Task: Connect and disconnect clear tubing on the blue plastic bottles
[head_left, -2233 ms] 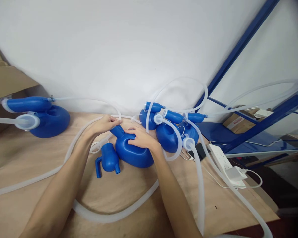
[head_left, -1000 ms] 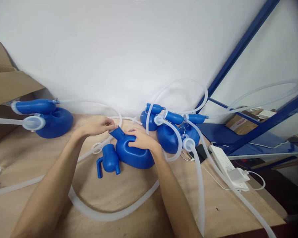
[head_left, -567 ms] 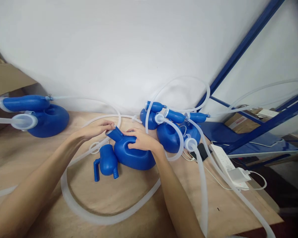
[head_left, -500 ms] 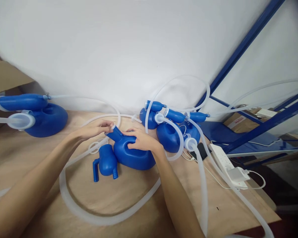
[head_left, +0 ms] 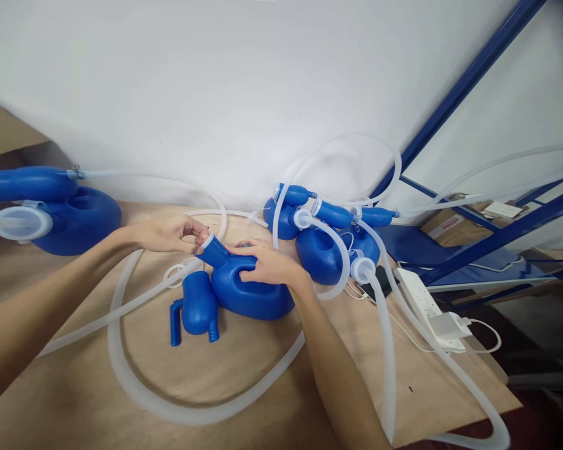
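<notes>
A blue plastic urinal bottle point(head_left: 256, 297) lies on the table, its neck tilted up to the left with a whitish rim at the mouth. My right hand point(head_left: 274, 265) wraps round its handle, thumb in the handle opening. At the mouth, the curled fingers of my left hand point(head_left: 181, 234) pinch the rim; the fingertips are partly hidden. Just left of the bottle lies a smaller blue cup-shaped piece point(head_left: 199, 306) with a side handle and a short spout. A translucent tube point(head_left: 187, 415) loops across the table in front of both.
More blue bottles with tubes and clear funnel caps point(head_left: 363, 270) stand at the back right; another bottle point(head_left: 87, 219) is at the left. A white power strip point(head_left: 417, 297) with a plugged-in charger and a dark phone point(head_left: 380, 284) lie near the right edge, beside blue shelving point(head_left: 478, 272).
My left hand has shifted slightly, its fingers still at the bottle's mouth. The right hand keeps its hold on the bottle. The view has turned a little to the right.
</notes>
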### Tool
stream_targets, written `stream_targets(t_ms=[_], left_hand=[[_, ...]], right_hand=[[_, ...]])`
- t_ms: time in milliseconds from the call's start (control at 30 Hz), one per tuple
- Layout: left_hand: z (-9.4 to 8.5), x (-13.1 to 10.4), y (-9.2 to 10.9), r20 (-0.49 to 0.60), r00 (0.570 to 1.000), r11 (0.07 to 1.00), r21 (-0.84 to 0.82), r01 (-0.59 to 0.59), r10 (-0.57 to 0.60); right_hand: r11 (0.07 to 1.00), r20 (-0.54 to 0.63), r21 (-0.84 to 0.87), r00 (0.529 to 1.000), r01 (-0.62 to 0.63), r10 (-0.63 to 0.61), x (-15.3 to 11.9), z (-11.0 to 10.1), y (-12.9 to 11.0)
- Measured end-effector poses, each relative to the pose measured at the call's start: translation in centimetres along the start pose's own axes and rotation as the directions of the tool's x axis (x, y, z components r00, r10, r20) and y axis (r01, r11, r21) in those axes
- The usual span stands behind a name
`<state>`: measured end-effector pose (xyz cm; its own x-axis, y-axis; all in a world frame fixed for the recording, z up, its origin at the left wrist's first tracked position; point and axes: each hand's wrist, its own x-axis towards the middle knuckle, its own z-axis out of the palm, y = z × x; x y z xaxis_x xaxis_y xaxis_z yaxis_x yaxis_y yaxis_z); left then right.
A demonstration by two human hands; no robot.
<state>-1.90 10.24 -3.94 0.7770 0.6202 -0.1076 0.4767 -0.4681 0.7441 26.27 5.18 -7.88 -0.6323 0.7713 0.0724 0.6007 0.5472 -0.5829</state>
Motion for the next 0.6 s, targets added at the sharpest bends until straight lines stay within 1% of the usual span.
stream_targets(t_ms=[133, 333, 500, 567, 600], left_hand=[[-0.6, 0.1, 0.4, 0.055, 0.999, 1.000, -0.008, 0.002, -0.002], [-1.0, 0.4, 0.5, 0.072, 0.997, 0.998, 0.066, 0.014, -0.019], [-1.2, 0.5, 0.6, 0.098, 0.993, 0.994, 0.088, 0.058, -0.066], [-1.0, 0.4, 0.4, 0.086, 0.994, 0.994, 0.086, 0.063, -0.071], [-0.8, 0.3, 0.2, 0.050, 0.997, 0.993, 0.105, 0.059, -0.064]], right_hand=[[1.000, 0.002, -0.004, 1.000, 0.001, -0.001, 0.0, 0.0, -0.1], [0.999, 0.006, -0.022, 0.999, 0.036, -0.036, 0.3, 0.2, 0.2], [0.999, 0.009, -0.024, 0.999, 0.044, -0.043, 0.4, 0.3, 0.4], [0.999, 0.013, -0.027, 0.999, 0.036, -0.036, 0.3, 0.2, 0.2], [0.999, 0.014, -0.028, 0.999, 0.033, -0.033, 0.2, 0.1, 0.1]])
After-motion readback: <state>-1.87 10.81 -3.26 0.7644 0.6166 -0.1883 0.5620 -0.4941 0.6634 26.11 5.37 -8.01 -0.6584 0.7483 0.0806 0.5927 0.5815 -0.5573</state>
